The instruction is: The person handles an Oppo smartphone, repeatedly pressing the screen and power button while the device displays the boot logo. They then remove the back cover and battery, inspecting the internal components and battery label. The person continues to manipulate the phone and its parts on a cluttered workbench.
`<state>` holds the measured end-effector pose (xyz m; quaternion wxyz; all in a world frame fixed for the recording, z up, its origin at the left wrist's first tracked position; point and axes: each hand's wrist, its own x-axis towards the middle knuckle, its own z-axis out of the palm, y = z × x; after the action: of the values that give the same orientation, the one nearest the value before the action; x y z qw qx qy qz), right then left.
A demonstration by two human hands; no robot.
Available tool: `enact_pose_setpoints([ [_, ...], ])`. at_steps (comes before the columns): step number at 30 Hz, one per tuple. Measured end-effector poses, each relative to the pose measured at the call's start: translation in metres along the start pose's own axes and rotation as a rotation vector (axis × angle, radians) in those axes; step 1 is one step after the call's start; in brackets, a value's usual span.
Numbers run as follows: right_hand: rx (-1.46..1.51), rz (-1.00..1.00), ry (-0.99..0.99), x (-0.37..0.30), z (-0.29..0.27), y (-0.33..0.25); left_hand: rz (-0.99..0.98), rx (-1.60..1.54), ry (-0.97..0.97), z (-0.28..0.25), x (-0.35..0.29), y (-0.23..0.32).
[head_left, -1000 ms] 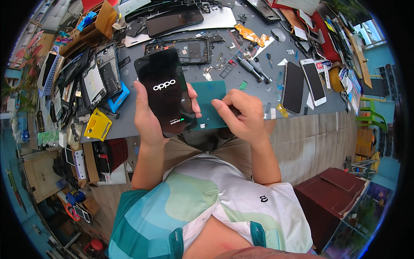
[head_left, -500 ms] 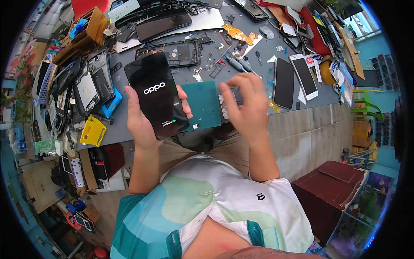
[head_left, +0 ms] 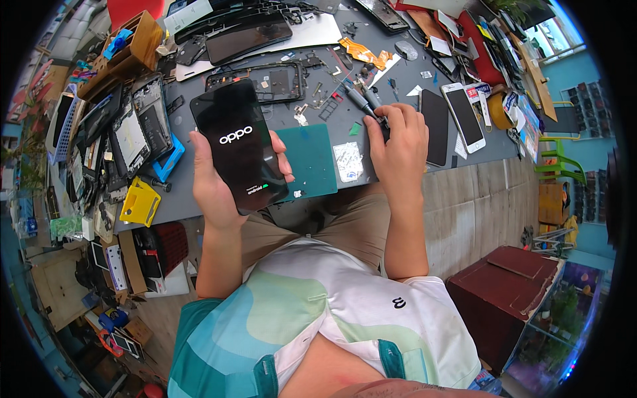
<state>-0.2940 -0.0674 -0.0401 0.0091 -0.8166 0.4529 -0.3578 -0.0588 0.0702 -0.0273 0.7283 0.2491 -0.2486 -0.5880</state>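
My left hand (head_left: 215, 186) is wrapped round a black smartphone (head_left: 240, 146), its lit screen facing up with a white logo and a small green mark. The phone is held tilted above the near edge of the bench. My right hand (head_left: 402, 149) reaches to a grey and black screwdriver (head_left: 359, 101), with thumb and forefinger closed on its dark near end. Another screwdriver handle (head_left: 373, 99) lies right beside it. Under and beside the phone lies a green mat (head_left: 308, 159), with a small whitish plate (head_left: 348, 162) to its right.
A dark phone (head_left: 434, 126) and a white phone (head_left: 466, 118) lie right of my right hand. An open phone frame (head_left: 285, 81) and several small parts are beyond the mat. Stacked phone parts (head_left: 133, 139) and a yellow holder (head_left: 141, 201) crowd the left. An orange flex cable (head_left: 365, 53) lies farther back.
My right hand has moved right and slightly away from me, off the whitish plate, and closed on the screwdriver's end. My left hand keeps hold of the phone, nearly still.
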Motion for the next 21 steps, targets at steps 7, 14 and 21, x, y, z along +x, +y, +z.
enact_pose_setpoints([
  [7,-0.04,-0.049,0.026,0.008,0.003,0.001,0.005,0.026,-0.022,-0.005,0.0,0.0],
  [14,0.012,-0.077,-0.02,0.013,0.002,0.006,0.016,0.013,-0.041,-0.004,0.0,-0.001],
  [21,0.154,-0.066,-0.036,0.013,0.001,0.009,-0.002,0.039,0.005,0.002,-0.001,0.001],
])
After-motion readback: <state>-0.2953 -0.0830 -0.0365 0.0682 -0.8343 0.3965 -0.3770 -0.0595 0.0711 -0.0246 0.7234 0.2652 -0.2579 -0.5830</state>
